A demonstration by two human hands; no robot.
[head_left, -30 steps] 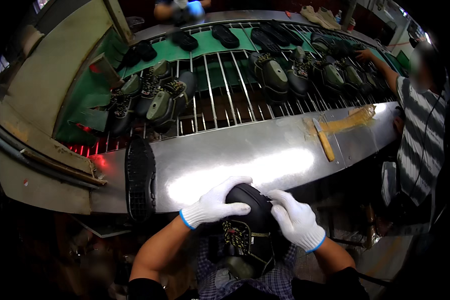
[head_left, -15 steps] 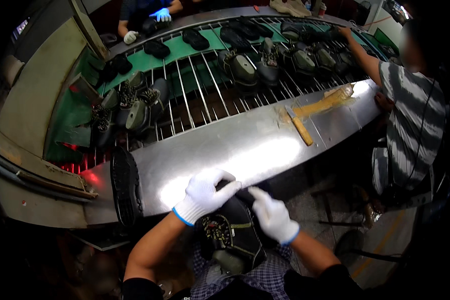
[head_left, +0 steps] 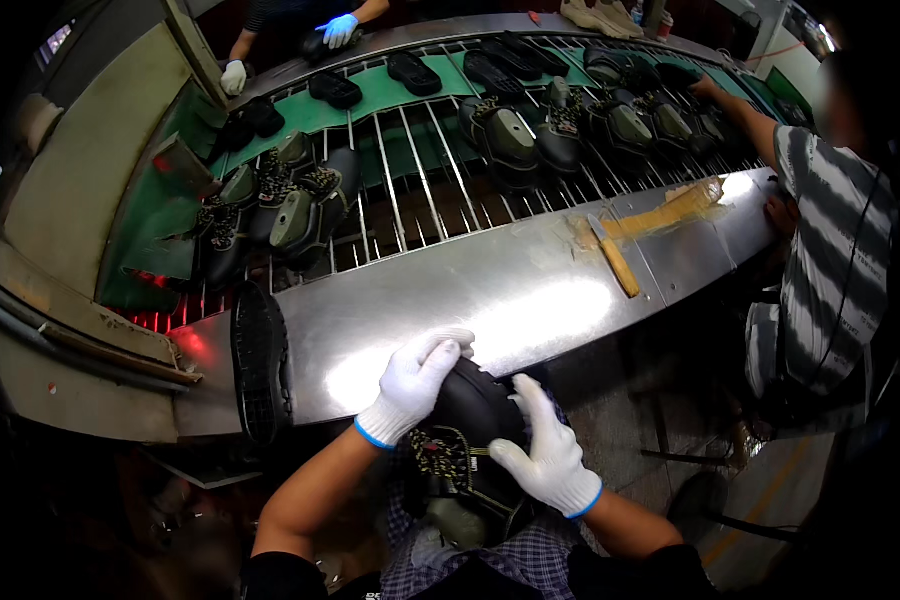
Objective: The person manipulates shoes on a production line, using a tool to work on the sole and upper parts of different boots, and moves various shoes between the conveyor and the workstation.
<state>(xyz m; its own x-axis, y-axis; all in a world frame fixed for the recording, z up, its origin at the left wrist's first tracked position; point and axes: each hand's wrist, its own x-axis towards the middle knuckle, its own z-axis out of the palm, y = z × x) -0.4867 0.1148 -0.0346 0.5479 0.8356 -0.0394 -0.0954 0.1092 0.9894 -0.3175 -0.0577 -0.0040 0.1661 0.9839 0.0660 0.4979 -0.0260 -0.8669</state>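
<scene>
A black lace-up shoe [head_left: 473,408] with yellow-green stitching and speckled laces lies in my lap, toe pointing away from me. A grey-green last [head_left: 457,521] fills its ankle opening. My left hand [head_left: 408,385], in a white knit glove with a blue cuff, grips the toe end from the left side. On the right side of the shoe, my right hand [head_left: 550,462] is open in a matching glove, thumb and fingers apart. Its thumb lies close to the upper; whether it touches cannot be made out. A loose black sole [head_left: 260,362] lies on the metal bench's left end.
The steel bench [head_left: 390,285] carries a yellow-handled knife [head_left: 615,258] beside brown tape. Behind it, a rod conveyor [head_left: 410,185] bears several lasted shoes and black soles on green sheeting. A co-worker in a striped shirt [head_left: 835,250] is at right; another's gloved hands show across the conveyor.
My right hand has come back from the toe toward the shoe's side and opened its fingers. My left hand stays at the toe. The view has shifted slightly.
</scene>
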